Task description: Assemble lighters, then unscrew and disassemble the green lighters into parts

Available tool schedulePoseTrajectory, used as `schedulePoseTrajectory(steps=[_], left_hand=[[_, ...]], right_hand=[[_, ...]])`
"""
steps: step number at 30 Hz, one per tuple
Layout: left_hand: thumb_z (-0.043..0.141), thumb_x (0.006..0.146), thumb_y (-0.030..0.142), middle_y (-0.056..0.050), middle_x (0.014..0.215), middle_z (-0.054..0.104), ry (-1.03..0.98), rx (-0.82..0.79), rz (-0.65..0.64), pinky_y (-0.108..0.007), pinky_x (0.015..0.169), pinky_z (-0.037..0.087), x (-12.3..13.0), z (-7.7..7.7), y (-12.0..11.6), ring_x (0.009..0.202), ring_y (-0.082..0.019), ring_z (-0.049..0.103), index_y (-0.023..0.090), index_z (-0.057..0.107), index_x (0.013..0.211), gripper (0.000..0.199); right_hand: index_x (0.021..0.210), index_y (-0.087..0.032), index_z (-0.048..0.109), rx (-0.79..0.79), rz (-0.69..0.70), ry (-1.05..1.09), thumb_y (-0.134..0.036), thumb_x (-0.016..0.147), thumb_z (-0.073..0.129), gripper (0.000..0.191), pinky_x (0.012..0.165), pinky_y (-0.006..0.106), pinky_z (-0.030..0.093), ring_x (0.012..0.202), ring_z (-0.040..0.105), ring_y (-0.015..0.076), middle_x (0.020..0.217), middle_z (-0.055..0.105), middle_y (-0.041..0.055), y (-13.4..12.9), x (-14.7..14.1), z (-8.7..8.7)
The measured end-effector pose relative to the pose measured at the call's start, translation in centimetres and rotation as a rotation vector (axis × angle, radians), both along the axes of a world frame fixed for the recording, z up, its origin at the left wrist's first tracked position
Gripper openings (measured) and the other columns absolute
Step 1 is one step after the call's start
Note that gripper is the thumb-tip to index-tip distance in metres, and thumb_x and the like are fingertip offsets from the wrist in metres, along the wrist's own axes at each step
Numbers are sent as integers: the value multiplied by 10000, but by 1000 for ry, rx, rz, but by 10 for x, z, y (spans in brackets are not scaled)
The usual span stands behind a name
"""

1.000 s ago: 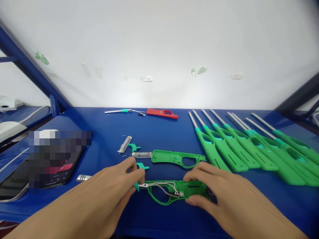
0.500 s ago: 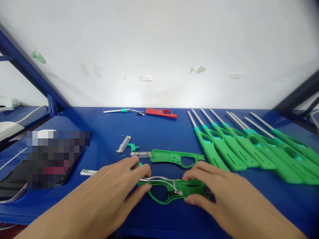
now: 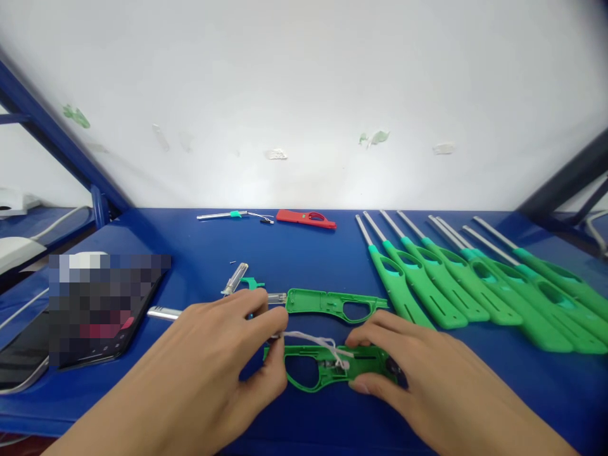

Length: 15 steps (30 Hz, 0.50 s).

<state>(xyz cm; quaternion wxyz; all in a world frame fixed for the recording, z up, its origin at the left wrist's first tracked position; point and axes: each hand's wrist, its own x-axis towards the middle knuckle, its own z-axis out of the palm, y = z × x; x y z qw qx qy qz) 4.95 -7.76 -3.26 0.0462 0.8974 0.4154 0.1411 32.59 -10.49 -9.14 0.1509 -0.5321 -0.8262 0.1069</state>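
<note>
An open green lighter half-shell (image 3: 327,379) lies in front of me, its inside facing up. My right hand (image 3: 403,370) grips its right end between thumb and fingers. My left hand (image 3: 228,354) pinches the end of a metal tube (image 3: 164,313), whose far tip sticks out to the left behind the hand. White wires (image 3: 316,339) run from my left fingertips into the shell. Just behind lies a second green half-shell (image 3: 332,305), with a clear fuel tank (image 3: 277,298) at its left end, partly hidden by my left hand.
Several assembled green lighters (image 3: 441,278) lie at the right. A red shell (image 3: 305,219) and a spare metal tube (image 3: 221,216) rest near the wall. Another clear tank (image 3: 235,278) is left of centre; a phone (image 3: 118,342) lies at the left.
My left hand has lifted the tube end slightly up from the green shell, and the white wires now bow higher. My right hand keeps its hold on the shell.
</note>
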Motion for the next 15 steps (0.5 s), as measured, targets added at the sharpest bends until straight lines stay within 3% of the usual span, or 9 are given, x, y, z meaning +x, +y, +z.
schedulePoseTrajectory(steps=[4,8,11,15], left_hand=[[481,1070,278,-12,915,686,-62,85,52,-365,679,454,-6,7,0,765,-208,663,258,636,931,209],[464,1100,344,1,896,681,-90,56,188,-348,698,449,-15,16,15,777,-196,635,248,625,945,243],[422,1131,430,-24,923,698,-16,19,241,-379,747,453,-26,22,44,842,-229,636,235,625,967,325],[452,1149,424,-72,1136,748,40,20,137,-450,973,530,-45,24,102,1058,-252,690,203,691,1168,326]], right_hand=[[1118,-356,782,-53,-18,3,-198,852,874,323,762,422,695,886,836,271,1150,796,-27,1,0,0],[1118,-377,783,-135,-44,0,-184,871,836,318,757,429,690,874,830,264,1150,793,-42,2,-2,3],[1100,-380,786,-143,-52,3,-149,836,840,354,737,386,681,852,832,254,1143,801,-51,4,-1,3],[1082,-370,786,-5,8,48,-101,782,834,406,662,280,629,767,818,215,1085,817,-45,9,3,-5]])
